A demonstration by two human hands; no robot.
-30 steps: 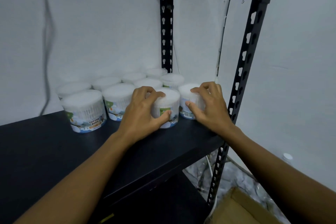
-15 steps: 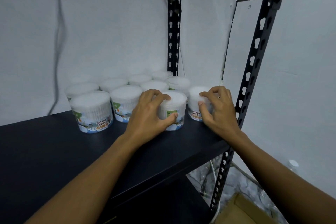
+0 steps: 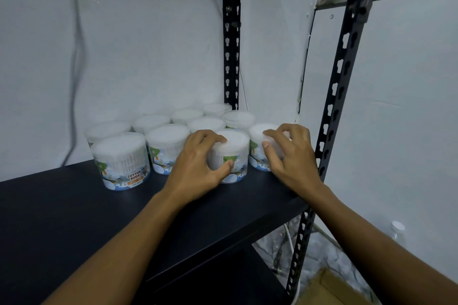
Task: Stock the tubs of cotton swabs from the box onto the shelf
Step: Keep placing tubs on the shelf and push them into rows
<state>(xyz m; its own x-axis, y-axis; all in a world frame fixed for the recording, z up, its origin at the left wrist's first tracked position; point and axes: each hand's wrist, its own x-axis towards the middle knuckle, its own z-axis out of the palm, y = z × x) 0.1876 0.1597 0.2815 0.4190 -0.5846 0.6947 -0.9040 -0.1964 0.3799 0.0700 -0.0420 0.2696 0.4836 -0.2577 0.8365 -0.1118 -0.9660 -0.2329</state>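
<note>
Several round white tubs of cotton swabs stand in rows at the back right of the black shelf point(image 3: 74, 218). My left hand point(image 3: 195, 163) grips a front-row tub point(image 3: 235, 153), fingers over its lid and thumb on its label. Beside it, my right hand point(image 3: 292, 156) curls around the rightmost front tub point(image 3: 257, 146), with fingertips on the lid and thumb against the side. A further tub marked "cotton buds" point(image 3: 121, 160) stands at the front left of the group, and another tub point(image 3: 166, 146) stands between it and my left hand.
A black slotted upright point(image 3: 339, 96) rises just right of my right hand, and another upright point(image 3: 231, 32) stands at the back by the white wall. A cardboard box corner point(image 3: 327, 290) shows on the floor below. A small white-capped bottle point(image 3: 397, 229) sits low on the right.
Both hands stay on the same two tubs. The right hand's fingers have loosened a little on the rightmost tub, which has turned slightly. My view has shifted closer.
</note>
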